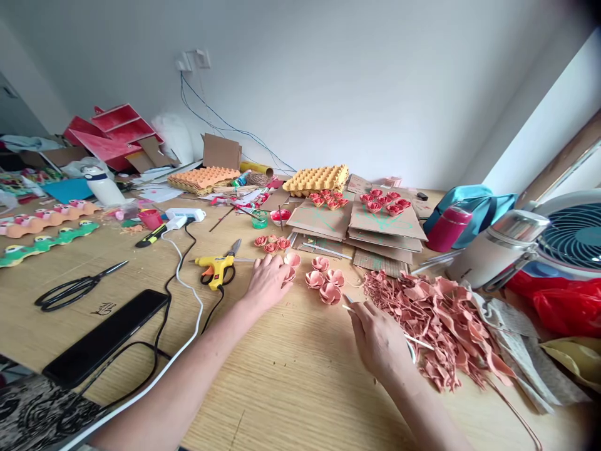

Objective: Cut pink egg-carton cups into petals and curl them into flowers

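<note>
My left hand (267, 282) is closed around the edge of a pink cupped flower (290, 274), which its fingers partly hide. Another pink flower (292, 259) sits just behind. Near its wrist lies a yellow glue gun (216, 268) over orange-handled scissors (233, 250). My right hand (378, 341) has its fingers curled round a thin white stick (422, 342), whose tip pokes out by the index finger; a small grey tip shows there too. Between my hands stands a group of pink flowers (330, 293). Pink scraps (436, 313) are heaped beside my right hand.
Red flowers (393, 203) rest on stacked cardboard (387, 225). Egg trays (319, 180) stand behind. At left lie black scissors (77, 289), a dark phone-like slab (107, 335) and cables (197, 307). A steel flask (498, 247) and fan (575, 235) stand right.
</note>
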A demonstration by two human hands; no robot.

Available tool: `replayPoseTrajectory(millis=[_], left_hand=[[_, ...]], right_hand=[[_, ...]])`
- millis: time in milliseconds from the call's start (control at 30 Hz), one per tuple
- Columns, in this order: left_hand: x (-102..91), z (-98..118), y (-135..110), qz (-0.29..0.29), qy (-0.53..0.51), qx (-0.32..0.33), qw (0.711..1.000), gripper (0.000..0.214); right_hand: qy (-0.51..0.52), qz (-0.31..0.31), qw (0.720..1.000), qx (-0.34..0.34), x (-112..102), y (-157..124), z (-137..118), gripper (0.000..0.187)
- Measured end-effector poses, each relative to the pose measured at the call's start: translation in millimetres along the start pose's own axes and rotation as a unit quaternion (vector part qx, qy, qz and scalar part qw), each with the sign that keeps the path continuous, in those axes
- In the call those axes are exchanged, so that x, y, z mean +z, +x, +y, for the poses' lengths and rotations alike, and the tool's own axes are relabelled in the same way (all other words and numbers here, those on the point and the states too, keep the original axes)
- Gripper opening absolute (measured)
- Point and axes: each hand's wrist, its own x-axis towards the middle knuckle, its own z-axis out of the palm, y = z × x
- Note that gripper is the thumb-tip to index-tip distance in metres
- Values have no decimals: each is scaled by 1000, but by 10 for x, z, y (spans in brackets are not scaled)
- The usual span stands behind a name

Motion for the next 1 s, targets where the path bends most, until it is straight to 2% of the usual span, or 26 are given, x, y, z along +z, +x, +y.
replayPoseTrajectory(millis=[200, 400, 567, 733, 800, 900, 933, 1000], left_hand=[[-25, 73, -9, 6, -29, 22, 999, 10], [-206, 300, -83, -34, -102, 95, 990, 13], [-390, 465, -184, -124, -182, 134, 966, 16], [-441, 488, -208, -179, -277, 153, 932, 15], [-410, 456, -174, -166, -315, 139, 924, 13], [-307, 380, -82, -79, -332, 89, 936, 8], [-263, 354, -43, -41, -319, 79, 944, 15], [-175, 313, 37, -23, -278, 90, 956, 28]], right_hand=[[1, 2, 1000, 2, -20, -1, -1, 23], [-4, 11, 1000, 2, -18, 6, 4, 22], [-7, 12, 1000, 2, -10, 12, -5, 22], [2, 18, 1000, -1, -30, 20, -15, 23], [6, 18, 1000, -1, -31, 23, -12, 23], [10, 22, 1000, -3, -26, 37, -17, 23], [9, 26, 1000, -3, -25, 46, -26, 22], [1, 31, 1000, -3, -28, 75, -58, 20]])
